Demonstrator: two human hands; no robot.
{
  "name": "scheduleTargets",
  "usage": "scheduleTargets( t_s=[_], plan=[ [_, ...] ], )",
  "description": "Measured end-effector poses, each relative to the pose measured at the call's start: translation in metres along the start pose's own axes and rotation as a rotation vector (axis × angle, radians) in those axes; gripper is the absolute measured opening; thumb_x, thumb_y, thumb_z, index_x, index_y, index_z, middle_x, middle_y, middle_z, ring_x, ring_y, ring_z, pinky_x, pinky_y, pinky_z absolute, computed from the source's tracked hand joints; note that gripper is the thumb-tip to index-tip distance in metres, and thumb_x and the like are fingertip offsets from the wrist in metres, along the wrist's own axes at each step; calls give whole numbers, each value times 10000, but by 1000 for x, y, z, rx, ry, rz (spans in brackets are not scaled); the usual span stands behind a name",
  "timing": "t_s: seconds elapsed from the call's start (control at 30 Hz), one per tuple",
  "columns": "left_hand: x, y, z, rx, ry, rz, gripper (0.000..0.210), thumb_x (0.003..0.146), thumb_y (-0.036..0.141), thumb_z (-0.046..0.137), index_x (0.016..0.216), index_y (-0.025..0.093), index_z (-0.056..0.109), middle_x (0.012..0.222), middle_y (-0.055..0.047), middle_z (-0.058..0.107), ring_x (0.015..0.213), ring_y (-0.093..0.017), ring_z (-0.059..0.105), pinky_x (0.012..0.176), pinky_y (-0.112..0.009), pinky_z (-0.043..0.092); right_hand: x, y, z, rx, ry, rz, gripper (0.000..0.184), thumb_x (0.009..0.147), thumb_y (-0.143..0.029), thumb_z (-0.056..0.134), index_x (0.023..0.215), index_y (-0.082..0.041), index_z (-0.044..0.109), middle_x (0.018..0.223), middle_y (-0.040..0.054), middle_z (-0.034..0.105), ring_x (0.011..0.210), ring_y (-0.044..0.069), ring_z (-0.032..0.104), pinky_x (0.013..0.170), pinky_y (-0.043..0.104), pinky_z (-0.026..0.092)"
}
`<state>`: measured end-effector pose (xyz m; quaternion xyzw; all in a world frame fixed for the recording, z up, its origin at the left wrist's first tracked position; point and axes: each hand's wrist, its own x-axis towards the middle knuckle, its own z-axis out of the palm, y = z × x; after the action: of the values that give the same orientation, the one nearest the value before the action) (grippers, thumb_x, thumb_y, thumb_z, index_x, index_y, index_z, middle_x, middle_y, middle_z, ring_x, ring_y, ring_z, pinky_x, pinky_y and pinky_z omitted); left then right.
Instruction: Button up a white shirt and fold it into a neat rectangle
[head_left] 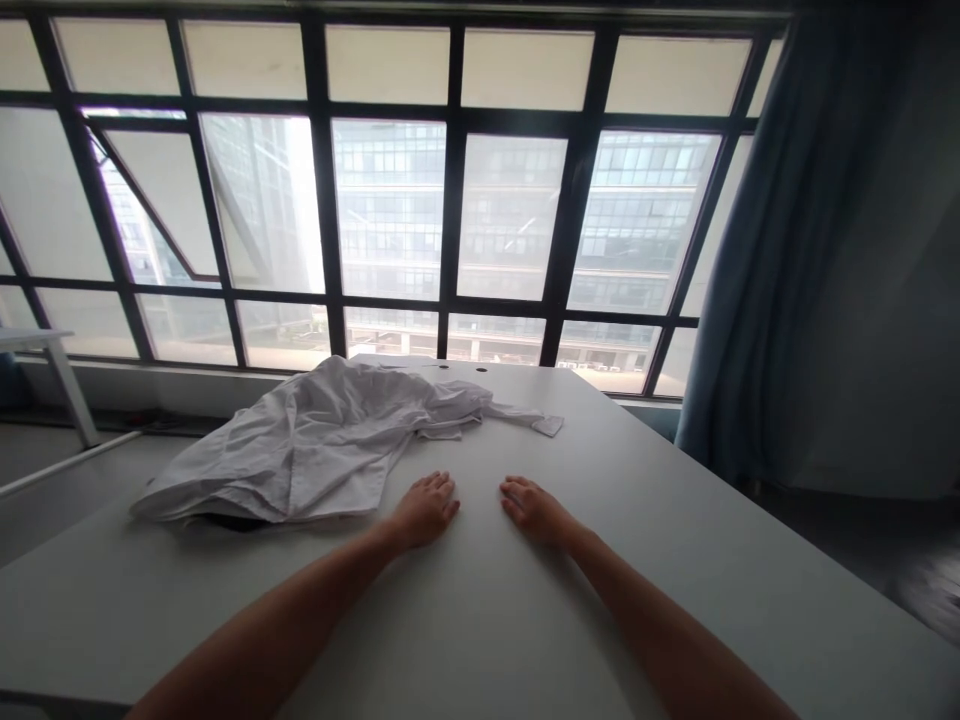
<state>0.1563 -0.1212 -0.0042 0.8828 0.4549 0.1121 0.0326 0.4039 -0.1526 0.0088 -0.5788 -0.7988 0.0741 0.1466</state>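
Both of my hands rest palm down on a white table (480,620), a short gap between them. My left hand (426,510) lies flat with its fingers stretched forward and holds nothing. Just beyond it and to its left is a crumpled white garment (315,440), which looks like a shirt or coat. One sleeve (525,415) reaches right across the table, ahead of my hands. Something dark (232,522) shows under the garment's near edge; I cannot make out what it is. My right hand (536,510) is likewise flat and holds nothing, apart from the garment.
Two small dark round holes (481,370) sit near the table's far end. Behind stands a wall of dark-framed windows (454,200), one pane tilted out at left. A blue curtain (780,260) hangs on the right. Part of another white table (67,390) shows at far left.
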Motion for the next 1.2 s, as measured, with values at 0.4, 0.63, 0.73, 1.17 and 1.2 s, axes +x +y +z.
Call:
scheduleTargets(
  t_s=[0.4,0.63,0.73,1.17,1.2],
  plan=[
    [-2,3,-6,13,-31,46,509,983,388,369,1400,121,484,1512,-170,409,1424,-278,334,1167,-430,269,0,6,-1,38,10,-4,421,906,-295,511,1283,-145,624,1419,134,543,1319,213,496,1126,341,344],
    [-1,-54,-60,28,231,-359,480,996,448,332,1218,164,649,1241,-149,661,1168,-297,595,992,-408,434,-1,4,-1,20,-7,18,450,919,-308,485,1310,-119,604,1437,145,523,1344,214,467,1137,330,325],
    [-16,-98,-78,154,270,-613,481,930,412,489,1234,60,610,1274,-240,611,1196,-370,550,984,-496,410,-1,3,-3,11,-28,8,448,923,-315,479,1316,-139,602,1442,137,519,1342,218,469,1134,341,332],
    [-20,-13,-97,-102,369,-323,264,941,291,486,1006,159,705,988,-109,722,921,-246,668,826,-316,476,-1,6,-5,11,-45,-31,538,897,-346,492,1377,-109,540,1451,158,503,1344,252,462,1131,371,337],
    [-24,8,-92,-204,226,-174,233,928,274,519,952,162,722,921,-89,733,856,-217,671,789,-286,481,0,5,-4,20,-9,-21,578,884,-338,510,1408,-93,501,1456,168,494,1342,260,463,1129,377,340]
  ],
)
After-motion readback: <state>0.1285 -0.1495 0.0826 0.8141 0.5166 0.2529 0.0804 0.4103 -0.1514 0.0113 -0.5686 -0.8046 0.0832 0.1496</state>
